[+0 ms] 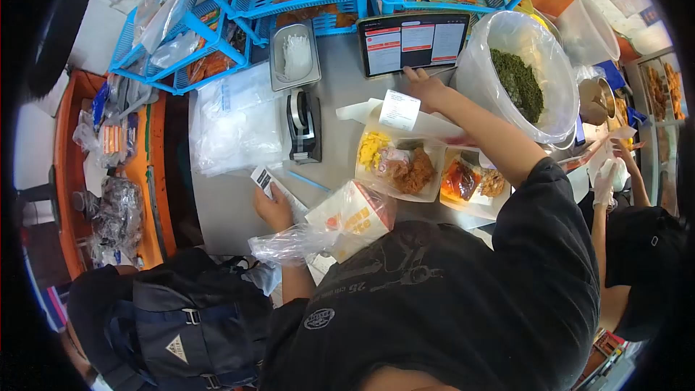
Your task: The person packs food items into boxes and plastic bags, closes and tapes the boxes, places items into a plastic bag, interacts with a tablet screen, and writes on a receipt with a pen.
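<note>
My left hand (274, 208) is closed on a printed paper receipt (289, 199). From my left forearm hangs a clear plastic bag (284, 245), with a white printed food box (355, 221) in or against it. My right hand (426, 92) reaches to the lower edge of a tablet (414, 42), fingers stretched out at the screen, holding nothing. Below that hand stands an open food box (427, 195) with fried chicken (420, 172) and yellow food (373, 148). A white receipt (399, 110) rests on its lid. Another open box (499, 206) holds a sauce packet (460, 179) and fried food.
Plastic bags (239, 119), a tape dispenser (302, 127) and a metal tray (295, 76) sit on the left of the steel counter. Blue baskets (289, 7) line the back. A large lined tub (481, 76) holds green flakes. Other people stand close on both sides.
</note>
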